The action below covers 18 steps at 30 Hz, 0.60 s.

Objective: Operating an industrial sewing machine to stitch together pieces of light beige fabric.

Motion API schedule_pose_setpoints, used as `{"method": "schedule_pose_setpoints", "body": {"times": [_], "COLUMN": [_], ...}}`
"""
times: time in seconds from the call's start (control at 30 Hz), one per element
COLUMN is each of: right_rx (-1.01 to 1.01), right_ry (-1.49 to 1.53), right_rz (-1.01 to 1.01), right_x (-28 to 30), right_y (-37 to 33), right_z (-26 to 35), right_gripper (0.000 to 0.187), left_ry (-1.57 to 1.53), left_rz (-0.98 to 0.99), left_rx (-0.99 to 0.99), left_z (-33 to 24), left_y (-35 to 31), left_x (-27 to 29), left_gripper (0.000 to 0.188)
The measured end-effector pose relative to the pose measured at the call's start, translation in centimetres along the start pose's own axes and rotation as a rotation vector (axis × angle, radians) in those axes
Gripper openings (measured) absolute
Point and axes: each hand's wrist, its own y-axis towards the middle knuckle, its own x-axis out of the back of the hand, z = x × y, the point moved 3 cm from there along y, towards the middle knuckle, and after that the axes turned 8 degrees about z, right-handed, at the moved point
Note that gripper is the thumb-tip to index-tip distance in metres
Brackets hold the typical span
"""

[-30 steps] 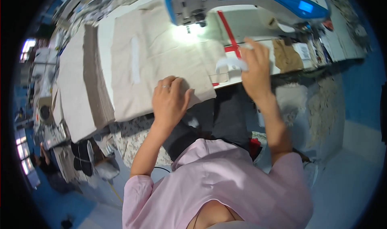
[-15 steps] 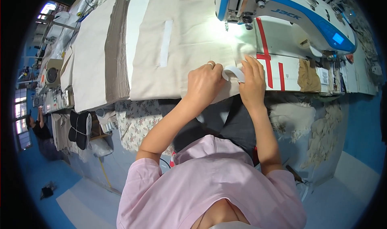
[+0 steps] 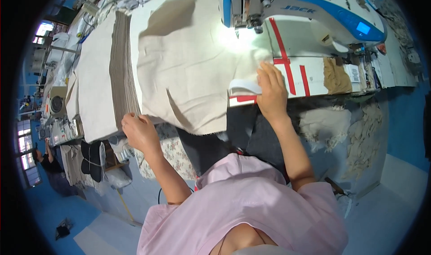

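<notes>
A beige cloth panel (image 3: 193,62) lies rumpled on the sewing table, its lower edge hanging over the front. My left hand (image 3: 141,131) is closed at the panel's lower left edge, beside a thick stack of cut cloth (image 3: 121,71); its fingertips partly hide the grip. My right hand (image 3: 273,93) rests at the panel's right side, fingers long and close together. A curved white strip (image 3: 244,86) runs into this hand near the thumb, which is mostly hidden. The lit needle area of a white and blue sewing machine (image 3: 240,30) is above the panel.
Red tape lines (image 3: 280,53) mark the white table to the right. A brown cloth scrap (image 3: 336,75) and small tools lie farther right. Frayed cloth (image 3: 325,125) hangs below the table edge. Another person (image 3: 49,165) is far off at the left.
My left hand has moved left and down from beside the right hand to the panel's left edge. The panel has shifted and creased; the white rectangle on it no longer shows.
</notes>
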Motion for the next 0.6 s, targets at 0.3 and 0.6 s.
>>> {"method": "schedule_pose_setpoints", "body": {"times": [0.3, 0.6], "right_rx": [0.020, 0.069], "right_ry": [0.040, 0.229], "right_rz": [0.000, 0.118], "right_x": [-0.9, -0.4], "right_y": [-3.1, -1.3], "right_z": [0.8, 1.4], "right_gripper": [0.023, 0.025], "left_ry": [-0.478, -0.318], "left_rz": [0.310, 0.309], "left_rx": [-0.849, -0.625], "left_z": [-16.4, -14.1], "left_y": [3.6, 5.7], "left_x": [-9.3, -12.1], "left_gripper": [0.035, 0.053]}}
